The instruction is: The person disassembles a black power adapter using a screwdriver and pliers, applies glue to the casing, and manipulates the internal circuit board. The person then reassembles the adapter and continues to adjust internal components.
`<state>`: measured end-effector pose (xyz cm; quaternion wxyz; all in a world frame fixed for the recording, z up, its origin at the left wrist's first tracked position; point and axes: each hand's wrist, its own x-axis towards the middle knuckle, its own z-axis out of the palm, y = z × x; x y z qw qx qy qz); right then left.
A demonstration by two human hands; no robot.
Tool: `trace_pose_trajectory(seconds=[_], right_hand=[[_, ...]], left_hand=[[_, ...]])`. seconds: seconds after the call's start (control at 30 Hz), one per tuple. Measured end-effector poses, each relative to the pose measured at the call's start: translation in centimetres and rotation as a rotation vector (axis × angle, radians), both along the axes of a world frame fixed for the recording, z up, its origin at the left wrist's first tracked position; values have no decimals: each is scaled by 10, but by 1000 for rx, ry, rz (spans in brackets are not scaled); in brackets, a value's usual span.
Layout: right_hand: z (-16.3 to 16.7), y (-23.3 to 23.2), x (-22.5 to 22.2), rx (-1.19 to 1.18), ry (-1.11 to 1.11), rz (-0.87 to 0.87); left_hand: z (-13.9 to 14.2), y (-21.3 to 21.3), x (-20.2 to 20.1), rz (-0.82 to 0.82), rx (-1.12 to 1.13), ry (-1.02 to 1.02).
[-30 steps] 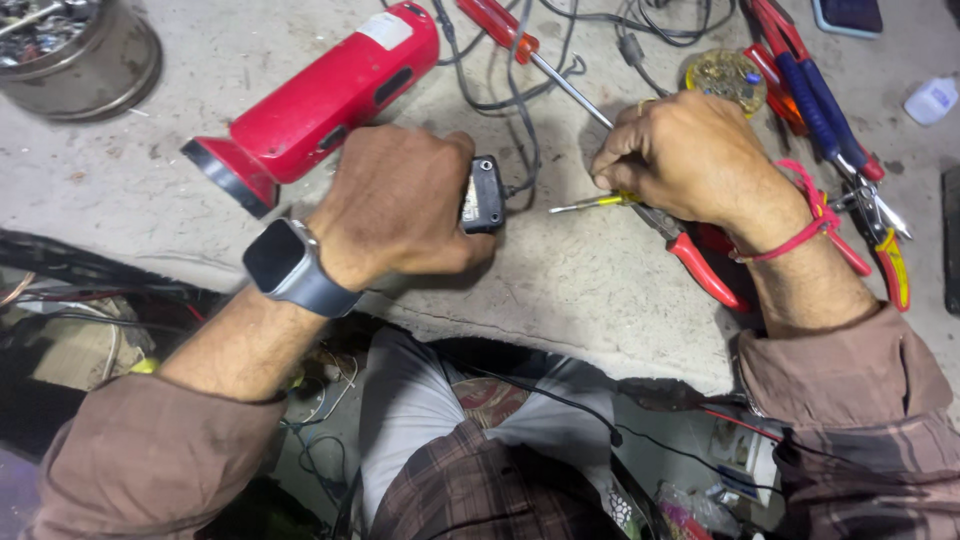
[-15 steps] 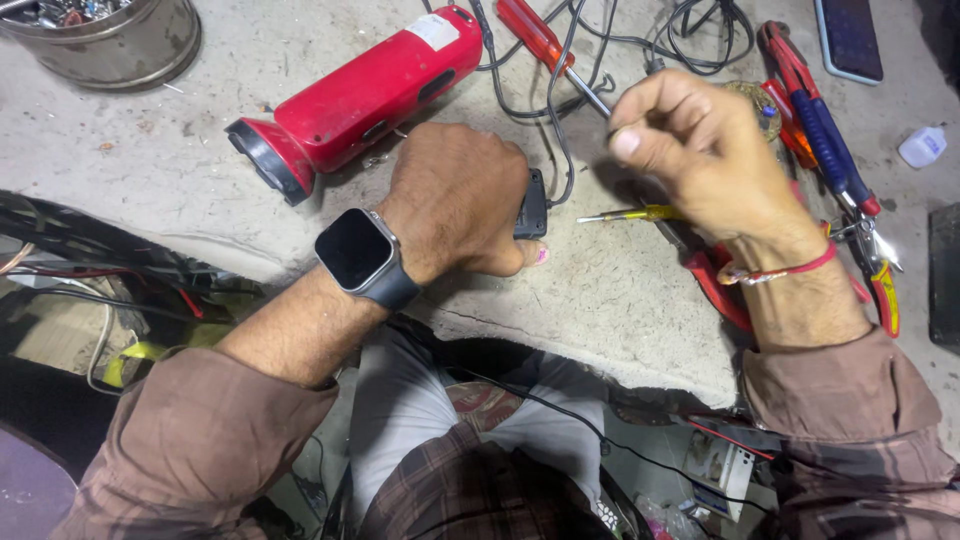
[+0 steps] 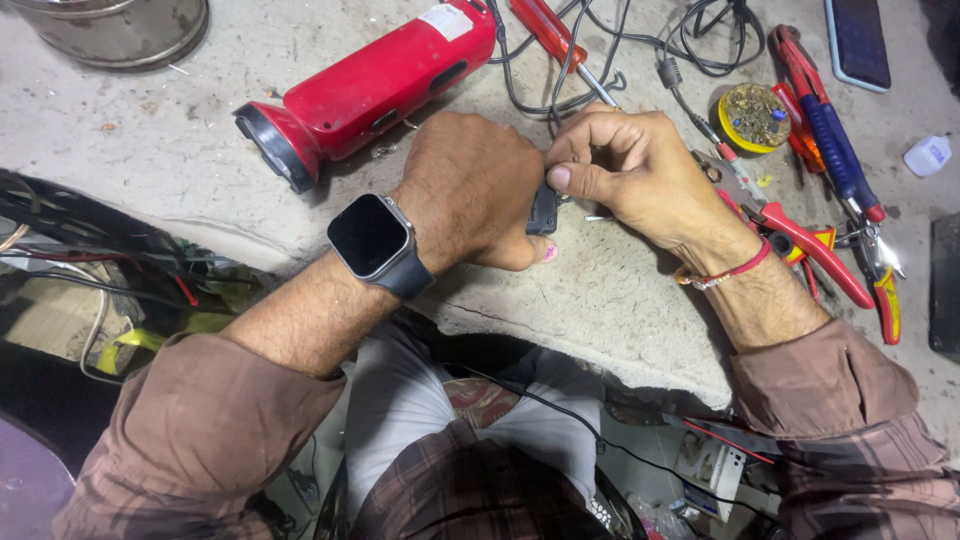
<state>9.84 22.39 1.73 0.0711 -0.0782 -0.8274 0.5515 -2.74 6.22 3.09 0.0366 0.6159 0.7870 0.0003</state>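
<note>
Black small device [image 3: 543, 210] sits between our two hands, just above the grey surface [image 3: 610, 300]. Our left hand [image 3: 470, 190] is clenched around it, with only one dark edge showing past the knuckles. Our right hand [image 3: 630, 175] meets it from the other side; the thumb and forefinger are pinched together against the upper corner of the device. Whether the right fingers [image 3: 575, 180] grasp a separate small part there, we cannot tell. Our left wrist carries a smartwatch [image 3: 370, 237] with a dark screen.

Just beyond the left fingers lies a red flashlight [image 3: 375, 85], its black lens end pointing toward the left wrist. Beyond both hands, a red-handled screwdriver [image 3: 555, 40] lies across a tangle of black cables [image 3: 640, 45]. Under the right wrist lie red-handled pliers [image 3: 800, 240]. Further out from the right fingers we see a round yellow tin [image 3: 754, 117], a blue-and-red-handled tool [image 3: 830, 130], a phone [image 3: 858, 42] near the top edge and a small white bottle [image 3: 928, 155]. A metal pot [image 3: 115, 30] stands well apart, beyond the left forearm. Both forearms wear brown sleeves [image 3: 190, 430].
</note>
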Motion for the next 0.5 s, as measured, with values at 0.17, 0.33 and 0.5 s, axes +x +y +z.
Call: trace_pose_trajectory(seconds=[0.17,0.33,0.5], right_hand=[[5,0,0,96,-22,-39],[8,4,-1,-102,-31,-70],[6,13,2,-152,-29,-77]], left_hand=[[-1,0,0,-12,-12,22],[-1,-2,0,-29,77,23],[0,-3,1,-14,46,8]])
